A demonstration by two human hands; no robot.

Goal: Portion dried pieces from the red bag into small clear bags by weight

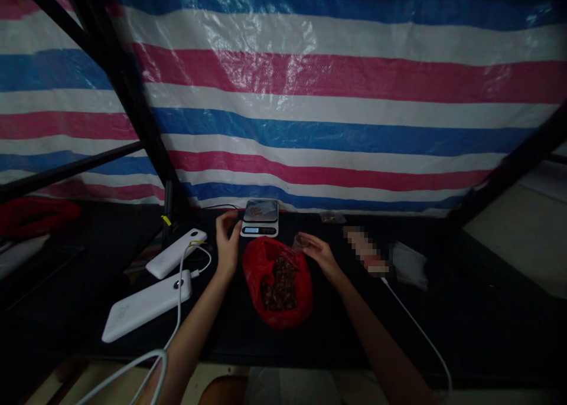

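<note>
My left hand [227, 244] is beside the left edge of a small digital scale [260, 231], thumb and fingers curved and apart with nothing visible between them. A little brown material [256, 211] lies on the scale's platform, on what looks like clear plastic. Between the fingertips of my right hand [322, 256] is a small clear plastic piece [301, 241], perhaps a bag or cup; its kind is hard to make out. It is over the upper right rim of an open red plastic bag [256, 275]. Small brown dried pieces [282, 284] fill the bag.
Two white power banks [144, 307] with a white cable lie left on the black table [345, 334]. At right are a blurred-out device [367, 251] on a cable and clear plastic bags [410, 264]. A small filled bag [332, 217] lies behind. Striped sheeting [319, 121] backs the table.
</note>
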